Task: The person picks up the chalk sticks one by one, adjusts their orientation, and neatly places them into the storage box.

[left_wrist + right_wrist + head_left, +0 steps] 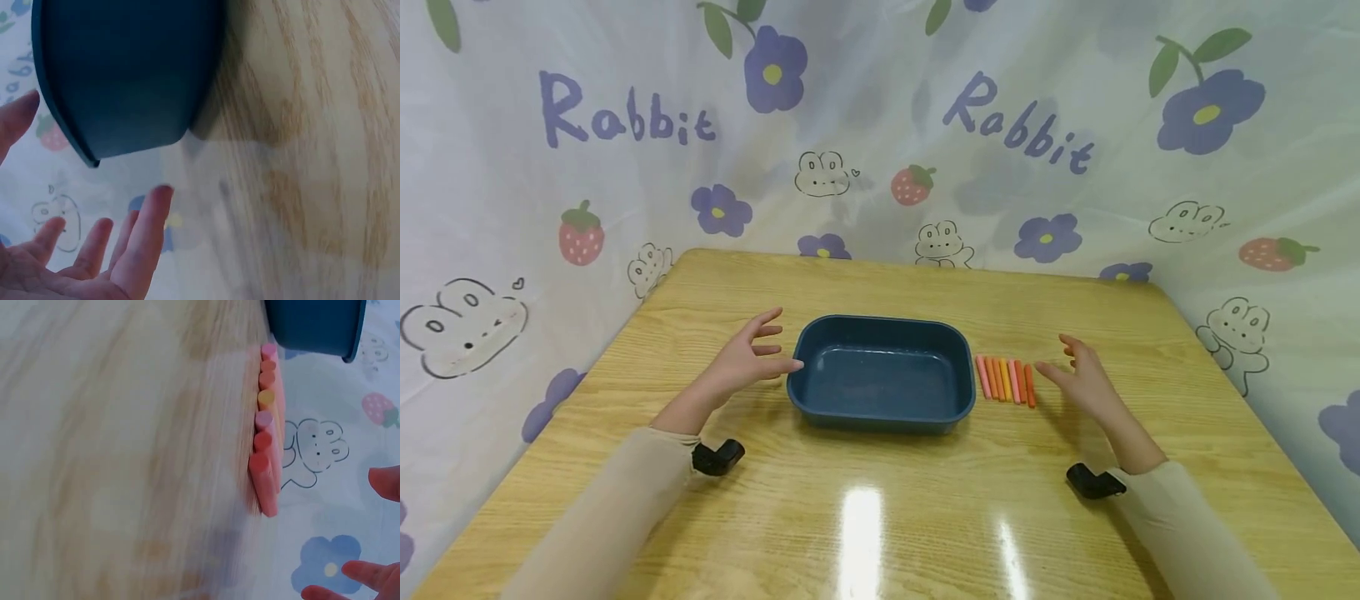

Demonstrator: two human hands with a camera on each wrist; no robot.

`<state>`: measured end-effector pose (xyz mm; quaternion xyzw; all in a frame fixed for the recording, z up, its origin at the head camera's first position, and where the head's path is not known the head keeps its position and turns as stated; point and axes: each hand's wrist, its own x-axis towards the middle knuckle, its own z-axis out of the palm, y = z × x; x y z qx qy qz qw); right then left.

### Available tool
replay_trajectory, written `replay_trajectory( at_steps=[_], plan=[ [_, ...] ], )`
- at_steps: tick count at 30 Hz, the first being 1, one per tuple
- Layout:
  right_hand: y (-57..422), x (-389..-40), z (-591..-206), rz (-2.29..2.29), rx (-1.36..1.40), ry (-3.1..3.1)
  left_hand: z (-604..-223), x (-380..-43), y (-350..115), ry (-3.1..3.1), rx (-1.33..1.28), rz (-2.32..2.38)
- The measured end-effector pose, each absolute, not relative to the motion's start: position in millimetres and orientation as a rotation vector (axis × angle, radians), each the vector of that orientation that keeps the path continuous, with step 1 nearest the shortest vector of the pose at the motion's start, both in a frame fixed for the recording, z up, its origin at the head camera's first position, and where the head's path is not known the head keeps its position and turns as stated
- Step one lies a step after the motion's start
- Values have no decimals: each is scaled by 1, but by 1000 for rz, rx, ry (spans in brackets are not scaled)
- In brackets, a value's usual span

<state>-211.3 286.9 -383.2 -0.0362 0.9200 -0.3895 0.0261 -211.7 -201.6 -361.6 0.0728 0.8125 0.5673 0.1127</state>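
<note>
A dark blue rectangular tub stands on the table with nothing inside it. My left hand is at its left end, fingers spread; in the head view the thumb overlaps the rim, and I cannot tell if it touches. In the left wrist view the fingers are apart from the tub wall. Right of the tub lies a row of several chalk sticks, pink, orange, yellow and red. My right hand hovers just right of that row, fingers parted and holding nothing. The round chalk ends show in the right wrist view.
The wooden table reaches back to a white curtain printed with rabbits, flowers and strawberries, which also hangs along both sides. A black wrist device is on the left wrist, another black device on the right.
</note>
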Motion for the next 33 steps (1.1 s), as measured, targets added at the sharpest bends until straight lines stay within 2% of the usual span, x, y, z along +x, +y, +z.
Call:
replay_trajectory(
  at_steps=[15,33],
  plan=[
    [283,-219,-387,-1610,110,2399,-375,-221,-191,2115,161,1754],
    [279,-224,-399,-1429,64,2515,-378,-223,-190,2098,121,1760]
  ],
)
